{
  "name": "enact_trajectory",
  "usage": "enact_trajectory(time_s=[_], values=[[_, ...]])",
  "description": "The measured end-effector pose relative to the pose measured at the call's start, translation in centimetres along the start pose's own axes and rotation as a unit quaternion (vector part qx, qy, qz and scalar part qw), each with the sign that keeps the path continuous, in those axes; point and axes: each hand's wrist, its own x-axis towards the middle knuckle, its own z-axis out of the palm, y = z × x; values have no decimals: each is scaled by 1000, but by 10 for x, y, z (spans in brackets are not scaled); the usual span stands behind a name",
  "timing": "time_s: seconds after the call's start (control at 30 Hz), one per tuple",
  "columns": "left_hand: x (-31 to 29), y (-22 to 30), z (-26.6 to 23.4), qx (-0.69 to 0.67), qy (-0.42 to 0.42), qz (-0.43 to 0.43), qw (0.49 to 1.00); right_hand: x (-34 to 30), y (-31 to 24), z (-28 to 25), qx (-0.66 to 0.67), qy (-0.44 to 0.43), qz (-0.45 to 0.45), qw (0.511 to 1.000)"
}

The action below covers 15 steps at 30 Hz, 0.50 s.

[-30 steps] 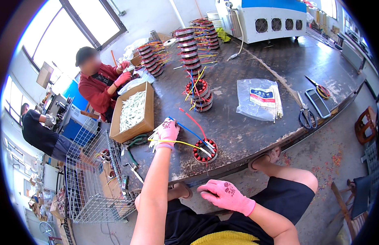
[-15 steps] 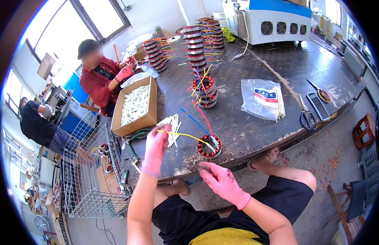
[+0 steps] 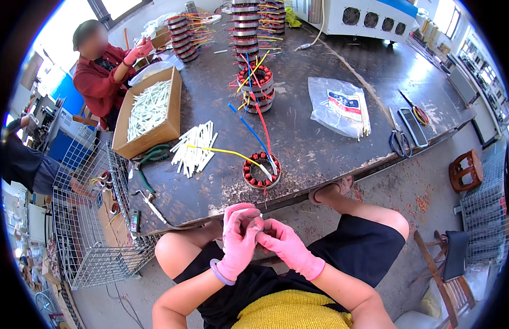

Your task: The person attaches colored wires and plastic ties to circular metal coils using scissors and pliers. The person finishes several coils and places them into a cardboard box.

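My left hand (image 3: 239, 241) and my right hand (image 3: 288, 245), both in pink gloves, meet in front of the table's edge. Their fingertips are pinched together, and whatever sits between them is too small to make out. Just beyond stands a motor stator (image 3: 248, 176), a small ring with red coils. A yellow wire (image 3: 224, 151), a blue wire (image 3: 249, 128) and a red wire (image 3: 267, 129) rise from it, with white sleeves at their bases. A loose pile of white sleeves (image 3: 195, 151) lies left of it, under the yellow wire's tip.
A cardboard box (image 3: 175, 107) of white sleeves stands at the left, by green-handled pliers (image 3: 151, 155). Stacked stators (image 3: 245, 33) rise behind. Rightward lie a plastic bag (image 3: 336, 107), scissors (image 3: 399, 141) and a phone (image 3: 412, 127). A co-worker (image 3: 98, 77) sits far left.
My left hand has come from beside the sleeve pile, down and right, to meet my right hand. The right hand's fingers have closed against the left's. The whole view has shifted.
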Motion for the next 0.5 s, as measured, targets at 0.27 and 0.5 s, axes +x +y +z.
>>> enact_trajectory(time_s=[0.27, 0.5], values=[[66, 15, -24, 165, -122, 112, 972, -6, 3, -28, -24, 116, 63, 991], [118, -3, -30, 297, -200, 326, 875, 7, 5, -24, -52, 133, 62, 988]])
